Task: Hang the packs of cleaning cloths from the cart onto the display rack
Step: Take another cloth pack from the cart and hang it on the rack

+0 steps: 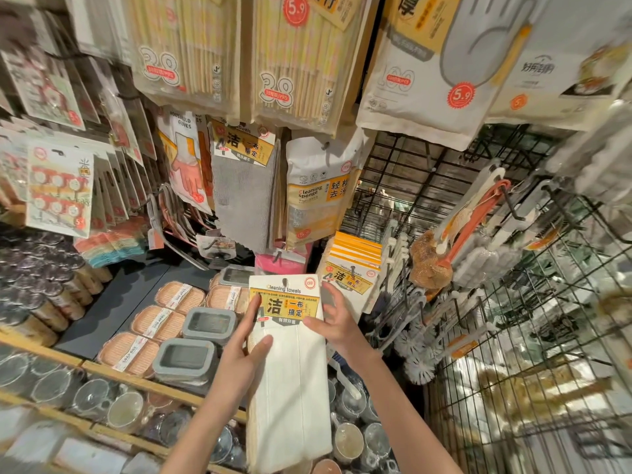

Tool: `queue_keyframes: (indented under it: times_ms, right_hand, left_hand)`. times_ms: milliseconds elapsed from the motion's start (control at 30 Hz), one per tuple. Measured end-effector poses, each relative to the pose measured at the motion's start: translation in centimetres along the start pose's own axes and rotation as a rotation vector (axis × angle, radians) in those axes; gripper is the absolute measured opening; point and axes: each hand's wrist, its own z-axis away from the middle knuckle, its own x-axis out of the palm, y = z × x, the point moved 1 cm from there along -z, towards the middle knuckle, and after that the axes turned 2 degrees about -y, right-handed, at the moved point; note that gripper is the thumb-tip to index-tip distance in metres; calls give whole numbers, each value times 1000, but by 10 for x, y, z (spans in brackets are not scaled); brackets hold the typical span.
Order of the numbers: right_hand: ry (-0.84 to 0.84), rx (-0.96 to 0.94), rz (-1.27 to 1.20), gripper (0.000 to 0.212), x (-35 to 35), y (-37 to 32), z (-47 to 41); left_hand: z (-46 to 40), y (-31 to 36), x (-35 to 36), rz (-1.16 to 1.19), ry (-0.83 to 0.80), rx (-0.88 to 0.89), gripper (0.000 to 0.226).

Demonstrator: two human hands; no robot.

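A white pack of cleaning cloths (290, 371) with a yellow label hangs low in the middle of the display rack, its hole on a hook (284, 281). My left hand (244, 347) pinches the pack's left edge, thumb on the front. My right hand (337, 319) touches the pack's right edge at the label, fingers spread. A row of similar packs (352, 268) hangs just to the right. A grey cloth pack (244, 186) hangs higher up.
Chopstick packs (290, 63) and glove packs (434, 63) hang overhead. Soap boxes (160, 319) and grey trays (208, 323) lie on the shelf to the left. Brushes (444, 254) hang on the black wire grid (513, 336) to the right. Glass cups (102, 398) sit below.
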Motion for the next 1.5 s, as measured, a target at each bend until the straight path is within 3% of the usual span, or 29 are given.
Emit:
queue_keyframes:
  times_ms: [133,367,533,667,833,1067,1267,1500]
  right_hand:
    - [40,-34,11,84,-2,5,4]
    - [38,-75,107,58,-7,1,8]
    - [88,-71,45,73,-14,0,10]
    - [179,-74,-17,55,-23,4,14]
    - [325,-49,-40,62,-51,10,10]
    - [436,17,-53,56,-74,16,-7]
    - [490,53,48,42,-79,23,-18]
    - [468,50,225,54,-77,22,-45]
  left_hand:
    - [-2,-3,3,-25,-28,8,68]
    - [-5,-6,6,-39,-35,11,67]
    - [-11,-4,13,-69,-83,18,62]
    - [-12,-5,11,-29,-71,-43,44]
    - [-15,-8,3,47,-28,-139,28]
    - [-17,-5,-1,13,-10,-121,17]
    - [-20,-5,-6,8,9,-120,18]
    - [-15,-9,-12,32,24,-127,17]
